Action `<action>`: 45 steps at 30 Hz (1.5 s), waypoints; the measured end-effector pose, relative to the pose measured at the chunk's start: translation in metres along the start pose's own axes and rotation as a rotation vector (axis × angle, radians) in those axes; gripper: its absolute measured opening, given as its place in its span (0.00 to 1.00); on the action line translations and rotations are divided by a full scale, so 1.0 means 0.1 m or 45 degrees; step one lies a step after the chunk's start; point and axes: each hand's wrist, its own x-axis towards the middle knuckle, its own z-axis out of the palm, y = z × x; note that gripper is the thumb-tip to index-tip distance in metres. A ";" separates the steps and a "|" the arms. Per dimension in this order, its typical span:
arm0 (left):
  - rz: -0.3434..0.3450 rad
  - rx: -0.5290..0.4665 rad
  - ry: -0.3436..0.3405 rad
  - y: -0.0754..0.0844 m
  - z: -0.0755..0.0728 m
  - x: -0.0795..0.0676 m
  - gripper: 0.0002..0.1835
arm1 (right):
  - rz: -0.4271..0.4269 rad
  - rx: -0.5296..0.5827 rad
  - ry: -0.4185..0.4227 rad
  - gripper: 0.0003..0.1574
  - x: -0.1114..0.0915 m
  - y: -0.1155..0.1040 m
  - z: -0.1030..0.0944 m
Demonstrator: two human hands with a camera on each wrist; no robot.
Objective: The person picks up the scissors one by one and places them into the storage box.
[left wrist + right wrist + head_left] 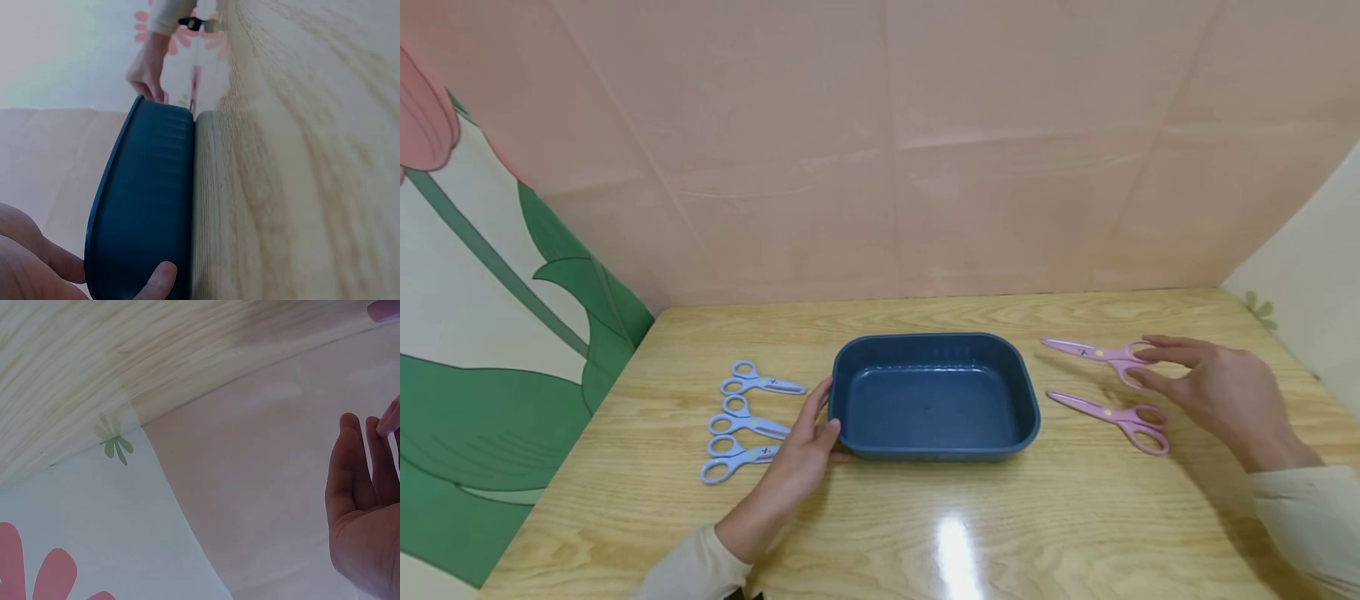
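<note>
Near the middle of the table is a dark blue plastic tub (934,455). My left hand (801,454) holds its left end, with the thumb (160,280) against the outer wall in the left wrist view. On the right, my right hand (1232,392) pinches a pair of pink scissors (1101,352) by the finger loops, the blades pointing left toward the tub. These scissors show only partly in the right wrist view, a pink piece (390,417) between the fingertips. A second pair of pink scissors (1112,412) lies just in front of them.
Left of the tub lie light blue scissors: a back pair (760,383), a middle pair (748,422) and a front pair (735,457), the latter two partly behind my left hand. A pinkish covered wall (887,167) rises behind the wooden table (865,533).
</note>
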 end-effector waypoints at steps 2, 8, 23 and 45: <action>0.001 -0.002 0.000 0.00 0.00 0.00 0.32 | 0.002 0.004 0.000 0.21 0.00 -0.01 0.00; -0.007 0.009 0.002 0.01 0.00 -0.01 0.32 | 0.004 0.026 -0.002 0.23 0.03 -0.06 -0.03; -0.026 -0.003 -0.028 -0.03 -0.04 0.01 0.31 | -0.004 0.046 0.029 0.23 0.08 -0.18 -0.13; -0.058 0.011 -0.010 -0.02 -0.02 0.01 0.31 | -0.177 0.074 0.095 0.22 0.10 -0.31 -0.20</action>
